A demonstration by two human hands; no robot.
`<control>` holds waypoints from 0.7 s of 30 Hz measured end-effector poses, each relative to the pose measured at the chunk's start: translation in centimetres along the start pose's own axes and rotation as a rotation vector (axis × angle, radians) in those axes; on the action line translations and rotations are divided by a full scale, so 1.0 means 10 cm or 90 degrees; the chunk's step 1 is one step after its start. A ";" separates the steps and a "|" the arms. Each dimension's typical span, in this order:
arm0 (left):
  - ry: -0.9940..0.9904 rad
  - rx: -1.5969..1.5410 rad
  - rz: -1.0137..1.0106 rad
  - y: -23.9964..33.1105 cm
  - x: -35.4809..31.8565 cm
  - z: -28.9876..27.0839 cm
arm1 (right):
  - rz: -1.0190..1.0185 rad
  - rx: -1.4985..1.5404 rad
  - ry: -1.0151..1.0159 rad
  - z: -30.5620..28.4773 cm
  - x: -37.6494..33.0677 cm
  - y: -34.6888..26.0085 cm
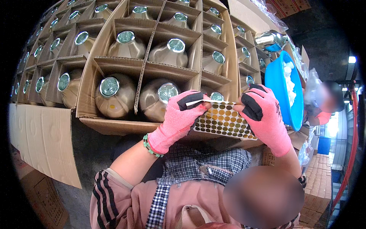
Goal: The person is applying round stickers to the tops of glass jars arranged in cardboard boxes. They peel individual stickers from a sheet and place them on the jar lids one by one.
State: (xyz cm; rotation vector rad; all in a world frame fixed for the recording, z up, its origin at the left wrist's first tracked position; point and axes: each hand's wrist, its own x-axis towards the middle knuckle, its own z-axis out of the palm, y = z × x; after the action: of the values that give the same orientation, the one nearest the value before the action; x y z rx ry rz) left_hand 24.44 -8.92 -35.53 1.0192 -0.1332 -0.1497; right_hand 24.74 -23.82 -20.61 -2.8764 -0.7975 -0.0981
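Between my two hands is a white sheet of round gold stickers [225, 121], held by its top edge. My left hand [178, 114], in a pink glove with black fingertips, pinches the left corner, where a white strip of the sheet's edge [193, 102] curls away. My right hand [266, 116], gloved alike, grips the top right corner. Just beyond stands a divided cardboard box [100, 126] of shiny, rounded glass flasks [126, 104] with open, silvery mouths. One near flask [115, 97] bears a small gold dot below its mouth.
More divided boxes of flasks [70, 87] fill the left and far side. A blue basin [275, 86] with white pieces stands at the right, beside a silvery flask lying on its side [270, 40]. Another person [324, 100] is farther right. A cardboard flap [42, 139] hangs at the left.
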 end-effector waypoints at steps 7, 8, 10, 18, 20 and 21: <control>-0.012 0.013 0.007 0.02 0.01 -0.01 | -0.037 0.058 0.020 0.03 -0.01 0.06; -0.012 0.022 0.013 0.01 0.02 -0.01 | -0.043 0.057 0.027 0.03 -0.01 0.06; -0.011 0.039 0.025 0.01 0.02 -0.01 | -0.084 0.010 0.035 0.03 0.00 0.07; 0.045 -0.007 -0.064 0.03 0.02 0.03 | -0.202 -0.091 0.067 0.10 0.01 0.13; 0.049 0.001 -0.066 0.04 0.02 0.02 | -0.219 -0.106 0.064 0.11 0.03 0.12; 0.047 0.008 -0.068 0.05 0.02 0.00 | -0.242 -0.130 0.069 0.12 0.03 0.12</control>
State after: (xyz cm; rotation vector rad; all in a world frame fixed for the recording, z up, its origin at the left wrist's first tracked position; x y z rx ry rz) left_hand 24.69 -8.73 -35.09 1.0440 -0.0124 -0.2091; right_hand 25.67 -24.50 -21.91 -2.8277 -1.3725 -0.3969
